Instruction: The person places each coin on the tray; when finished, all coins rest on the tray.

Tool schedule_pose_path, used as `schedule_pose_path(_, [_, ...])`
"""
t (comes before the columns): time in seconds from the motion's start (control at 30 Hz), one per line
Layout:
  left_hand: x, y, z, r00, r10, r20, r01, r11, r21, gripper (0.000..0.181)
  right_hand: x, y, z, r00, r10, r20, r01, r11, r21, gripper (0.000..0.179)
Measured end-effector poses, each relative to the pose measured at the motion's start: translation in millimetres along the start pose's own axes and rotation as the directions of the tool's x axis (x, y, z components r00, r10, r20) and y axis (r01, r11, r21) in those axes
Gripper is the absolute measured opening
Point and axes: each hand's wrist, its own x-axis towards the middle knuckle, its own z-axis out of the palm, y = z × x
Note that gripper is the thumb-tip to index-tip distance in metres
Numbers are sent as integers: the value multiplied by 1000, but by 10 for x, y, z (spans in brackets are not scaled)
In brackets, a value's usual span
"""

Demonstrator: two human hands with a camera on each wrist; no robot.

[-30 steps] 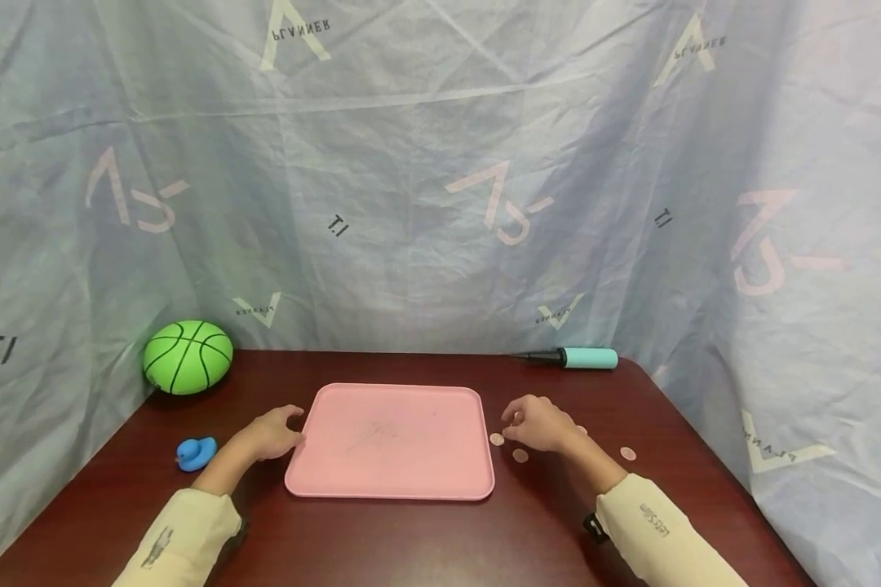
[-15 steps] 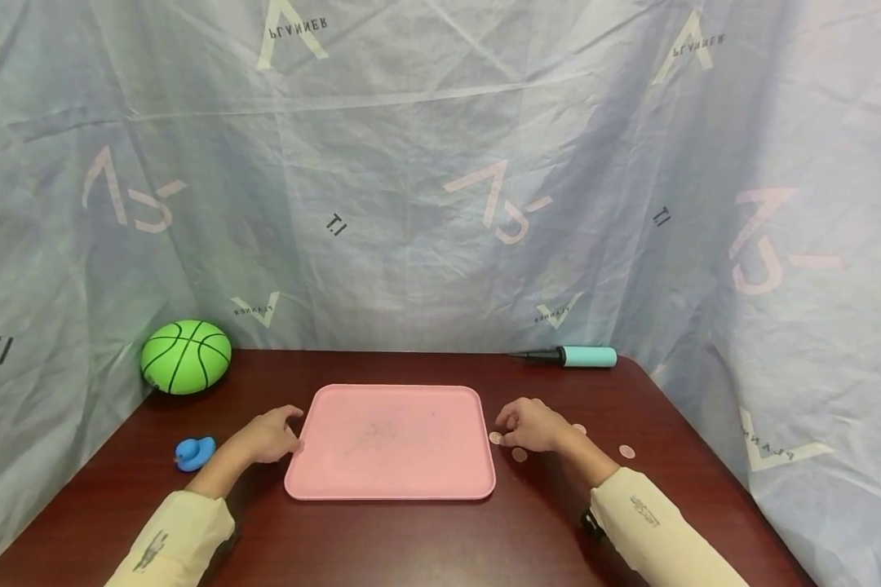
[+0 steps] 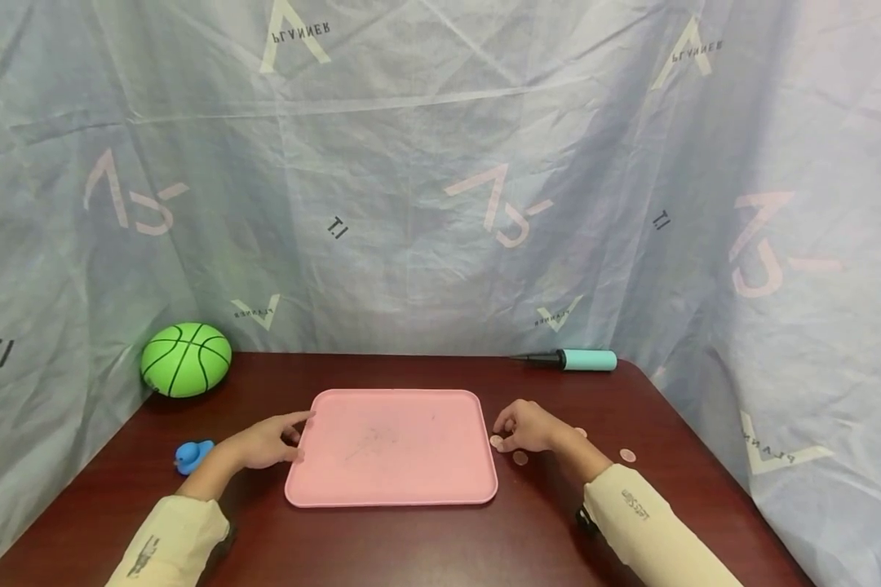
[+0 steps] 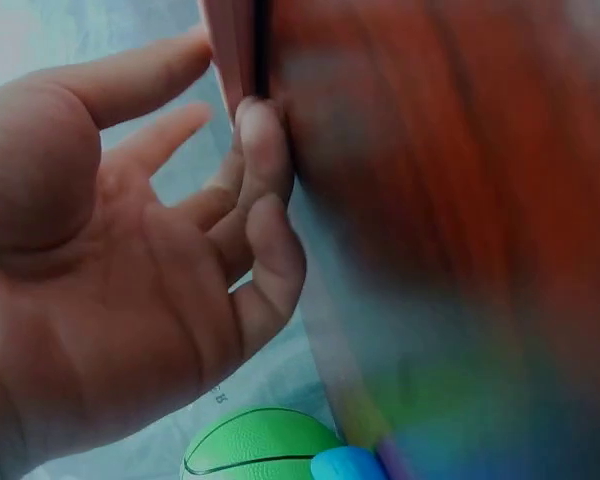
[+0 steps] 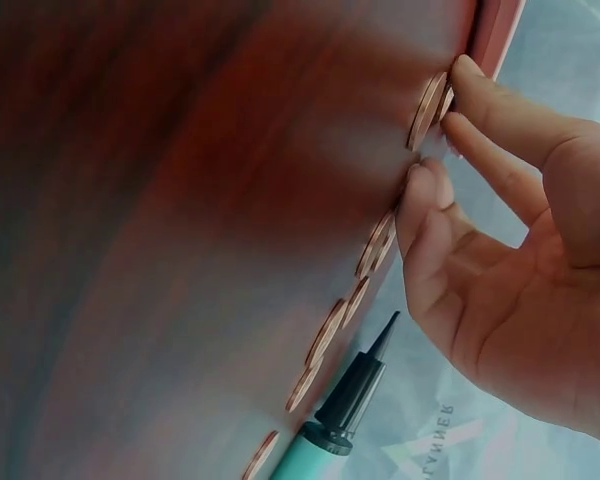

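Note:
A pink tray (image 3: 396,448) lies flat mid-table. My left hand (image 3: 266,443) is at its left rim, thumb and forefinger spread and touching the edge; in the left wrist view the other fingers of the left hand (image 4: 150,230) bend beside the tray's edge (image 4: 230,50). At the tray's right side my right hand (image 3: 529,425) holds a copper-coloured coin (image 3: 496,441) between thumb and forefinger, low at the tabletop. The right wrist view has this coin (image 5: 447,103) at the fingertips. Another coin (image 3: 520,459) lies just below the right hand.
More coins, one near the right forearm (image 3: 628,456), lie on the table. A turquoise hand pump (image 3: 587,359) lies at the back right. At left are a green ball (image 3: 187,360) and a blue rubber duck (image 3: 193,457). Grey cloth (image 3: 411,269) hangs behind.
My left hand has shifted onto the tray's left rim, its forefinger reaching farther along. My right hand has moved slightly left and down, its fingertips closing on the coin beside the tray.

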Motion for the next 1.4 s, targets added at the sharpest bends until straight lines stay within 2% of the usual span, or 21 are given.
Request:
schedule_pose_path(0.17, [-21,-53,-64,995,29,93,-31,999,14,77,24,12,-16,999,-27,37,27,1000,3,11])
schedule_pose_path(0.37, [-12,-109,-88,991,-7,136,18,997,-81,84,60,-13,-40,996,-24,84,23,1000,8,14])
schedule_pose_path(0.5, [0,-120,-83,987,-41,155,56,994,-95,93,64,-12,-32,993,-45,111,46,999,-6,14])
schedule_pose_path(0.6, [17,-105,-81,985,-60,162,75,993,-88,97,75,7,-43,990,-68,120,69,998,-8,13])
schedule_pose_path(0.7, [52,-103,-70,986,-44,159,56,995,-76,99,88,37,-66,989,-78,122,80,997,-13,13])
schedule_pose_path(0.83, [102,-123,-49,988,-13,154,19,999,-32,99,79,43,-81,990,-53,134,57,998,-24,14])
schedule_pose_path(0.97, [124,-109,-52,987,-13,158,13,1000,0,97,61,53,-76,992,-30,125,33,999,-25,17])
schedule_pose_path(1.13, [109,-61,-69,983,-42,180,36,999,38,97,70,73,-64,993,-48,108,50,999,-15,19])
schedule_pose_path(1.3, [91,-2,-92,978,-72,195,59,996,68,97,78,61,-49,986,-109,122,110,994,1,17])
schedule_pose_path(1.4, [89,4,-94,978,-83,194,68,994,85,97,68,41,-41,983,-116,139,114,993,22,16])
